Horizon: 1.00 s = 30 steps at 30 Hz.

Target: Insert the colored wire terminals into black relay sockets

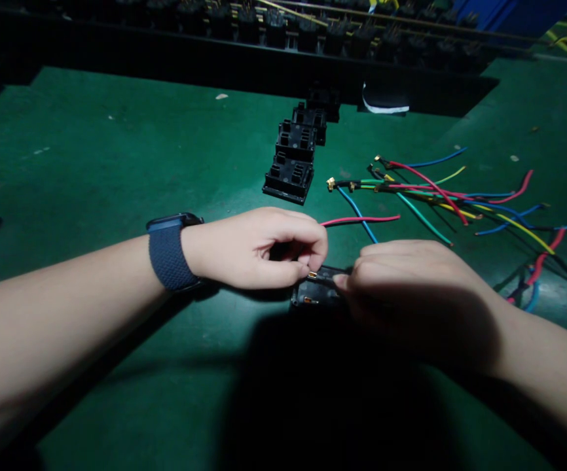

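Observation:
A black plastic socket housing (325, 293) lies in front of me on the green surface, partly hidden by my hands and a dark shadow. My left hand (264, 252), with a dark watch on the wrist, is closed in a pinch at a small brass terminal (312, 275) on the housing's upper left. Another brass contact (308, 301) shows lower in the housing. Closed at the right side of the housing is my right hand (416, 294), its thumb tip against it and the other fingers mostly hidden. A red wire (362, 220) emerges from behind my left fingers.
Several similar black housings (291, 173) stand in a row beyond my left hand. Coloured wires with brass ends (411, 190) lie loosely at the right. Across the back runs a long black rack (190, 65) holding dark connectors, with a blue bin (514, 19) behind it.

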{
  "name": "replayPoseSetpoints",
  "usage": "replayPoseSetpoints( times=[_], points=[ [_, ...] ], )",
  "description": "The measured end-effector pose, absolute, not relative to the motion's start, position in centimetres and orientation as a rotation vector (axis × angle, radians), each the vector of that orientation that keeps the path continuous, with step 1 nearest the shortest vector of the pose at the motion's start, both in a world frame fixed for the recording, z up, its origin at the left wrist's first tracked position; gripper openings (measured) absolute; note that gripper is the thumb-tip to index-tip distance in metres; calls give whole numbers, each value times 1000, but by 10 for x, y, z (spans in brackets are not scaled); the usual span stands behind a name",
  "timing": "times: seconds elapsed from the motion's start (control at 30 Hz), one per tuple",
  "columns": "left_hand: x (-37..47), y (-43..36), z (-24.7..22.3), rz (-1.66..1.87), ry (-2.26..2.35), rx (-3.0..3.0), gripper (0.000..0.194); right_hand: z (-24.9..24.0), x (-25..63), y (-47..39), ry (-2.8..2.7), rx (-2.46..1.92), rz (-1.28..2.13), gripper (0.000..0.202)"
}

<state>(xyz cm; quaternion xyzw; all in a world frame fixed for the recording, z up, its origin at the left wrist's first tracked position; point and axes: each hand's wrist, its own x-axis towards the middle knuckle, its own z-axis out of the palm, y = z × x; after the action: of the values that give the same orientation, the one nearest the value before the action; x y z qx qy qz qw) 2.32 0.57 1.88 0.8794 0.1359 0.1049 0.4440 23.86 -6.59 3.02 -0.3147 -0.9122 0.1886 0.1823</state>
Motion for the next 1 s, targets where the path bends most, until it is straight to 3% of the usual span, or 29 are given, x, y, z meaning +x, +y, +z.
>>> replayPoseSetpoints(
  times=[0.47, 1.0],
  points=[
    [27, 0, 19, 181, 489, 1998, 2, 28, 240, -67, -2570, -887, 512, 20],
    [32, -2, 30, 59, 536, 1962, 6, 26, 240, -64, -2571, -903, 530, 20]
  ],
)
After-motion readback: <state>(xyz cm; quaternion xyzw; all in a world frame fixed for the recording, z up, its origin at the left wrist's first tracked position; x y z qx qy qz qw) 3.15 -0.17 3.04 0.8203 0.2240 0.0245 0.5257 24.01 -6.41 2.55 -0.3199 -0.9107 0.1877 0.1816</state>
